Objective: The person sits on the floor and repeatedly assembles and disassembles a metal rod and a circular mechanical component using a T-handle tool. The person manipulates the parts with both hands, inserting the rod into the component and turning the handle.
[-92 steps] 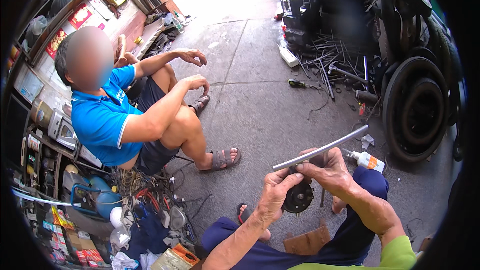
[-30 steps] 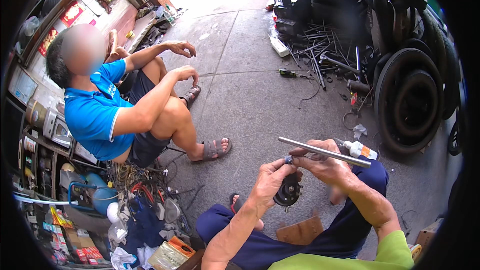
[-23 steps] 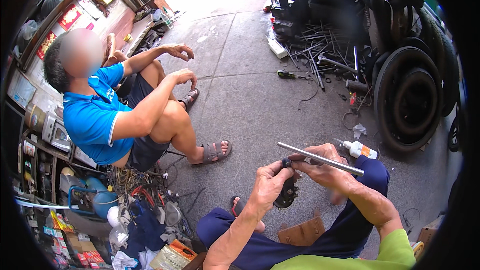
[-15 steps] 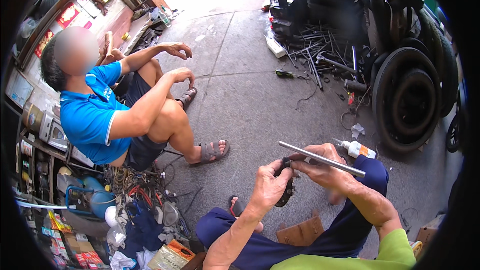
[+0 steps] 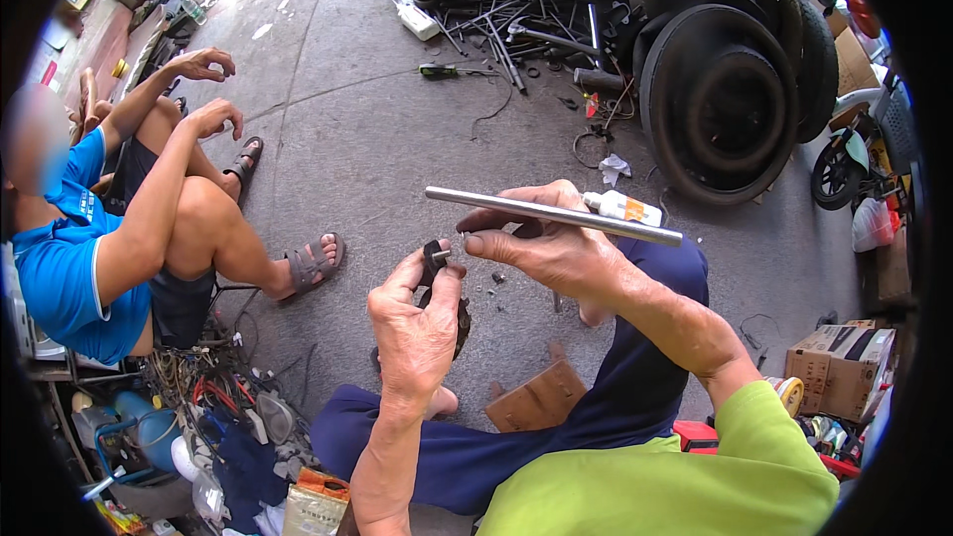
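My left hand (image 5: 412,337) is closed, pinching a small black ring-like part (image 5: 434,258) with a short metal pin sticking out toward the right. Below those fingers shows a dark, toothed-looking piece (image 5: 464,323), mostly covered by the hand. A straight, silvery metal rod (image 5: 556,213) lies across my right hand (image 5: 566,258), which is closed around it. That hand's thumb and forefinger meet just right of the pin, apart from it; a tiny thing may be between the tips, too small to name.
A person in a blue shirt (image 5: 129,248) sits at the left. On the floor lie a brown flat piece (image 5: 536,397), a white bottle (image 5: 625,206), a screwdriver (image 5: 437,70) and a pile of metal rods (image 5: 516,20). Tires (image 5: 720,104) stand at right, cardboard boxes (image 5: 839,367) nearer.
The view has swung right and downward. My right hand has drawn away from the black part, with the rod still in it, and the pin now shows.
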Action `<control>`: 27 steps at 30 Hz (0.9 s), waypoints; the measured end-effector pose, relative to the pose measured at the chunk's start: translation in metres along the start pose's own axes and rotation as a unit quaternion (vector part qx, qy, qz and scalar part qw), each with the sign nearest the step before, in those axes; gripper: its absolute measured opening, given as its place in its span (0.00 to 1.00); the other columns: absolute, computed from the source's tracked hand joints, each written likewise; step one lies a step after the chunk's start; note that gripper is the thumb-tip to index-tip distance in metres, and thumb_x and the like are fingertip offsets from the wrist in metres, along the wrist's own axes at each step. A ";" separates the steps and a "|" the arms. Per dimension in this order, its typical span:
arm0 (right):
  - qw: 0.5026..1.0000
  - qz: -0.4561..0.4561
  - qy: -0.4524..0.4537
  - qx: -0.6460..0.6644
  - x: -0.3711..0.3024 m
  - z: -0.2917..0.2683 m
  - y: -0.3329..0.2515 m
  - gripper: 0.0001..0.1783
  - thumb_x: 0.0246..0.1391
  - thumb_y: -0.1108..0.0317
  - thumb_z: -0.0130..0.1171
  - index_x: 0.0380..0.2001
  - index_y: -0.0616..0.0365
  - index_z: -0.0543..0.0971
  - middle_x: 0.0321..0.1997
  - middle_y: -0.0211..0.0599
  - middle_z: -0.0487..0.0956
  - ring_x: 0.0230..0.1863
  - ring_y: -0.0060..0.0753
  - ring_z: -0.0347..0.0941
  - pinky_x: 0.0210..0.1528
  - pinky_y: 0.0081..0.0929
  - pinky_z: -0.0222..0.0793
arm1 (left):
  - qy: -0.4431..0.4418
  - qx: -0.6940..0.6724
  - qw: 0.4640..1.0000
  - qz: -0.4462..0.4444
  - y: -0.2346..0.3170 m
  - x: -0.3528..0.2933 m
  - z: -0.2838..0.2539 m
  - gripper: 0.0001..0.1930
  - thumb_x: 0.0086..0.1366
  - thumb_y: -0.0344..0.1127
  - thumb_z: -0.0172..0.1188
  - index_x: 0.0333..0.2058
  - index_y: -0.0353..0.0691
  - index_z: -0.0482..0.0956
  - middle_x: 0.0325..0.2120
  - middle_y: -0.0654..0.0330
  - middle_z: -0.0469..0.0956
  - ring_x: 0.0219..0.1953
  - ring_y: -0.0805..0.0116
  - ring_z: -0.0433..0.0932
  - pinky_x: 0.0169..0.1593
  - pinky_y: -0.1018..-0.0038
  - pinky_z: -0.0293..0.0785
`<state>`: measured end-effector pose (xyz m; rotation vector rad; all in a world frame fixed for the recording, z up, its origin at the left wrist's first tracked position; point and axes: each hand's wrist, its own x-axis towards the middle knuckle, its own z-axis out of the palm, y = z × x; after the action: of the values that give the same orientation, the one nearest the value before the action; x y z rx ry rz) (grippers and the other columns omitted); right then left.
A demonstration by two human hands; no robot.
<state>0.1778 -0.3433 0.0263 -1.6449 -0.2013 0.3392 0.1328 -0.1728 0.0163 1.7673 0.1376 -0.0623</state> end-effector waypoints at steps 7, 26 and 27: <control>0.999 0.013 -0.013 -0.037 0.001 0.013 0.001 0.14 0.51 0.65 0.68 0.41 0.59 0.83 0.34 0.35 0.84 0.34 0.17 0.78 0.36 0.17 0.75 | 0.010 0.050 0.997 0.054 -0.001 0.003 -0.002 0.09 0.61 0.24 0.57 0.40 0.29 0.79 0.23 0.63 0.76 0.23 0.81 0.72 0.25 0.79 0.69; 0.990 -0.108 0.029 -0.088 0.001 0.028 0.020 0.18 0.58 0.59 0.60 0.25 0.66 0.80 0.13 0.44 0.72 0.14 0.25 0.68 0.18 0.29 0.62 | 0.012 0.104 0.992 0.067 0.001 -0.003 -0.006 0.08 0.60 0.23 0.57 0.38 0.29 0.80 0.25 0.58 0.77 0.26 0.77 0.75 0.29 0.77 0.71; 0.990 -0.100 0.027 -0.095 0.000 0.027 0.020 0.18 0.58 0.59 0.60 0.25 0.66 0.80 0.13 0.44 0.72 0.14 0.25 0.68 0.18 0.30 0.62 | 0.009 0.101 0.992 0.070 0.000 -0.003 -0.006 0.08 0.60 0.23 0.57 0.38 0.29 0.80 0.25 0.58 0.78 0.26 0.77 0.75 0.29 0.77 0.71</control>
<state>0.1675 -0.3194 0.0048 -1.8019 -0.3643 0.1260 0.1296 -0.1676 0.0178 1.9749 0.0204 0.0424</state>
